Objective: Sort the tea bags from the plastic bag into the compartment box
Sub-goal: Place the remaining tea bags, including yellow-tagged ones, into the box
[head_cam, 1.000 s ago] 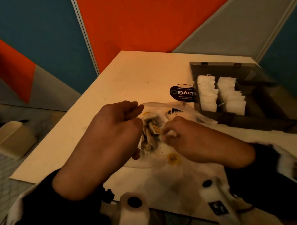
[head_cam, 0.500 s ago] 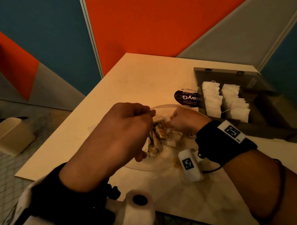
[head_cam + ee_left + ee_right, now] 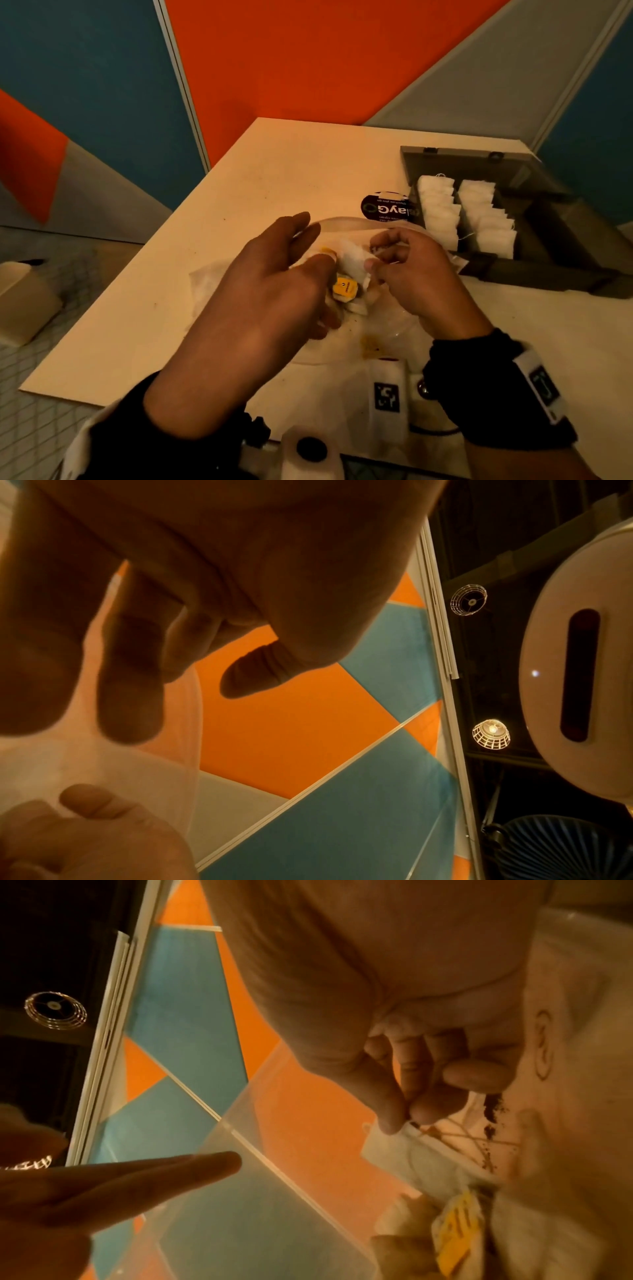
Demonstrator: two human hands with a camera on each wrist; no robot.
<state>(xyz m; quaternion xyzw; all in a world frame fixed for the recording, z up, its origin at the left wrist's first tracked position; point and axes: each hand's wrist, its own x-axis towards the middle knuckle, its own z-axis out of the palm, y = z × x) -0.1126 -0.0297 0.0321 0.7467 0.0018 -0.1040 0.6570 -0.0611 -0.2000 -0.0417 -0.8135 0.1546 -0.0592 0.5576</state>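
Clear plastic bag (image 3: 394,329) lay nearest; above it the left hand (image 3: 274,284), fingers loose, gripped nothing, while the right hand (image 3: 411,270) pinched a white tea bag (image 3: 354,262). Lifting slowly should free tangled strings. Beyond the bag stood the box (image 3: 507,267), two rows filled.

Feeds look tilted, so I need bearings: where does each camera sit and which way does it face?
Head: worn high, looks down at table, compartment box, plastic bag; left hand, right hand show.
Left wrist: under left hand, faces up at wall panels, ceiling lamps.
Right wrist: under right hand, fingers pinching a tea bag.
Shared: wrist views both show the bag and the other hand.
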